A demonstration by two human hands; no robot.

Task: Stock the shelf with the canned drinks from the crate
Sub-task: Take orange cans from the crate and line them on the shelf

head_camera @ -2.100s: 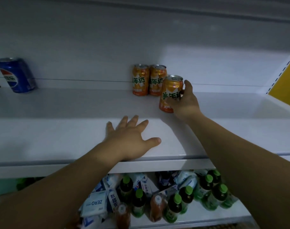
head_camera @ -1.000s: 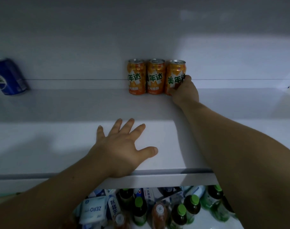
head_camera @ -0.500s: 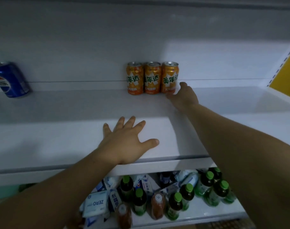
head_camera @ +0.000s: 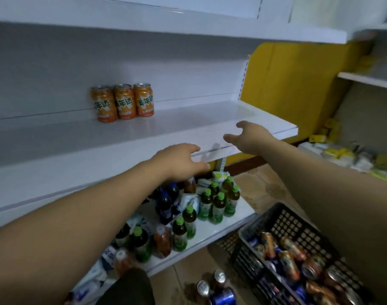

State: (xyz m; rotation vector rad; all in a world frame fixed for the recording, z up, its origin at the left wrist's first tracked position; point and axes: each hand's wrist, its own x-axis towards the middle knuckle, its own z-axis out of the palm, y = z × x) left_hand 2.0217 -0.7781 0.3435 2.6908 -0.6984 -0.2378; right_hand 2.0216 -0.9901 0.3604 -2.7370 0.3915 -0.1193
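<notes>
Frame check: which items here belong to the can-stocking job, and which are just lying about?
Job: three orange cans, white shelf, black crate, cans in the crate.
Lying about: green-capped bottles on the lower shelf, yellow packets on the floor.

three cans [head_camera: 122, 102] in a row at back of shelf [head_camera: 188, 122], beyond and left of left hand [head_camera: 179, 161] and right hand [head_camera: 249, 137]. bottles [head_camera: 210, 203] on lower shelf [head_camera: 210, 231] beneath left hand. crate [head_camera: 294, 223] with more cans down right, under right arm.

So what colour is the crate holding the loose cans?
Black: a perforated plastic crate, clearest in the head view, lower right.
</notes>
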